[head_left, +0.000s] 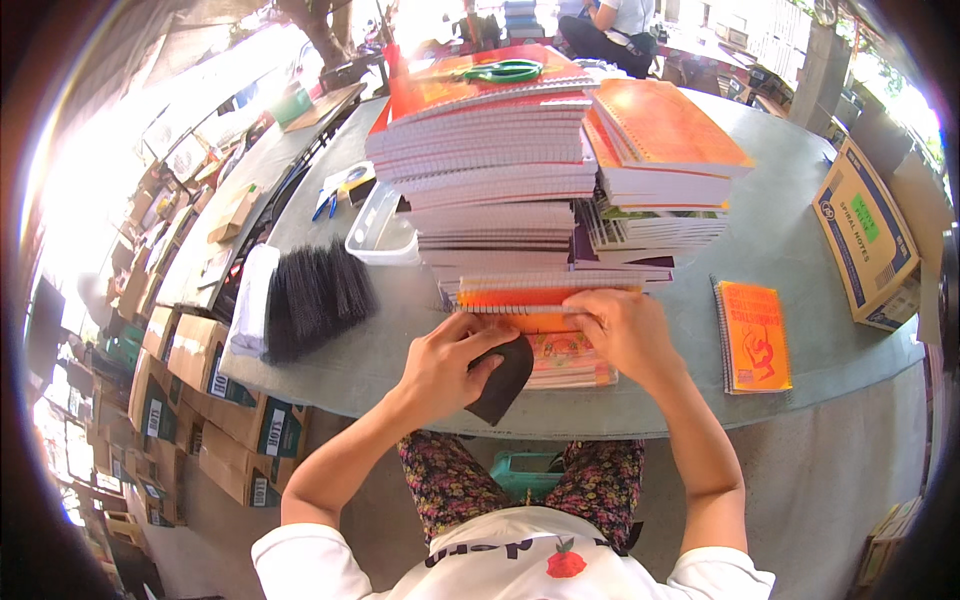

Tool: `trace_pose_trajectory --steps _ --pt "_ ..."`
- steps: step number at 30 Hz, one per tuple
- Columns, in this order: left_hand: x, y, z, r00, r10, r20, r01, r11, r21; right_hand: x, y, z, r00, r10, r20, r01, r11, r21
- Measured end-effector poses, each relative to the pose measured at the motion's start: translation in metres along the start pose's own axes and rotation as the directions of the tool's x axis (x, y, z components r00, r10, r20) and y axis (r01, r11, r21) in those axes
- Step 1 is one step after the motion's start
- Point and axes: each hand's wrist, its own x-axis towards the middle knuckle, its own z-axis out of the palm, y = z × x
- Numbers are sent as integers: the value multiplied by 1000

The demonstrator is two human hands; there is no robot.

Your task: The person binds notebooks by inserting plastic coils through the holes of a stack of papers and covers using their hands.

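An orange notebook (540, 322) with a row of binding coils along its edge stands tilted at the foot of the tall stack. My right hand (628, 335) is closed, pinching its right end between thumb and fingers. At the left end, my left hand (445, 362) is closed round a dark flat piece with a rounded end (508, 378), its fingertips by the coils. Below the notebook lies a pile with printed, colourful covers (570, 362). Right behind rises the tall stack of spiral notebooks (490, 150), topped by green-handled scissors (503, 71).
More notebooks (670, 130) are stacked behind right. A single orange notebook (755, 338) lies to the right, near a carton (868, 240). Leftward are a clear plastic tub (385, 232), a bundle of black binding coils (315, 300) and blue-handled pliers (325, 206). Cartons (240, 465) stand below left.
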Motion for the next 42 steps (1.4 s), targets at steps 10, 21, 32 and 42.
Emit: trace_pose_trajectory --steps 10,21,32,42 --pt "19 3 -4 944 173 -280 -142 982 127 -37 45 22 929 361 76 -234 415 879" --pt "11 -7 20 989 99 -109 -97 995 28 -38 27 38 902 429 43 -216 363 906" --pt "39 9 -2 817 64 -572 -64 998 21 -36 18 43 875 483 21 -186 296 937" --pt "40 24 25 932 145 -331 -135 989 53 -33 19 42 884 468 5 -177 324 929"
